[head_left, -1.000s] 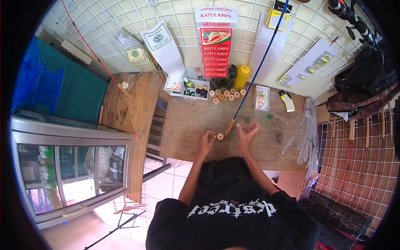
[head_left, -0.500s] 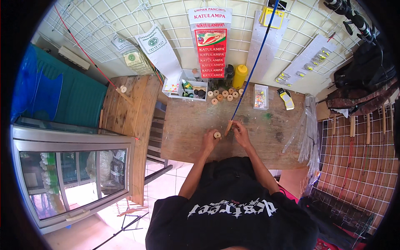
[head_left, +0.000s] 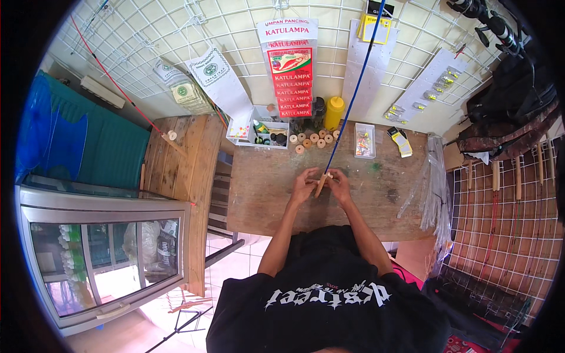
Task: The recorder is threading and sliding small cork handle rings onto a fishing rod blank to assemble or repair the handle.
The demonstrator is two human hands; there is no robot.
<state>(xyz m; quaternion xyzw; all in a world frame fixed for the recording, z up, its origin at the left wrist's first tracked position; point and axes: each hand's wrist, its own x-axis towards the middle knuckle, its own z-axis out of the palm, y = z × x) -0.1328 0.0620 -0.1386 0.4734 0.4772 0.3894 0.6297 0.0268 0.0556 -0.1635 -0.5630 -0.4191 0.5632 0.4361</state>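
A blue fishing rod (head_left: 351,109) rises from a wooden handle (head_left: 320,186) between my hands, tilted up and away over the table. My left hand (head_left: 302,185) closes on the handle from the left. From the right, my right hand (head_left: 338,187) grips it with bent fingers. A small pale wooden piece (head_left: 328,175) shows between the handle and my right fingertips; most of it is hidden, so I cannot tell whether it is a round wooden spool. Several round wooden spools (head_left: 313,139) with centre holes stand at the back of the wooden table (head_left: 265,200).
A white divided box (head_left: 272,145) with small bottles sits at the back left. Beside the spools stands a yellow squeeze bottle (head_left: 333,113), then a white tray (head_left: 364,154) of small tackle. Clear plastic sleeves (head_left: 431,188) hang over the right edge. A glass cabinet (head_left: 106,253) is at left.
My left hand has moved right and up to the rod handle. The round wooden spool it held apart no longer shows there. My right hand stays at the rod; the view has shifted slightly.
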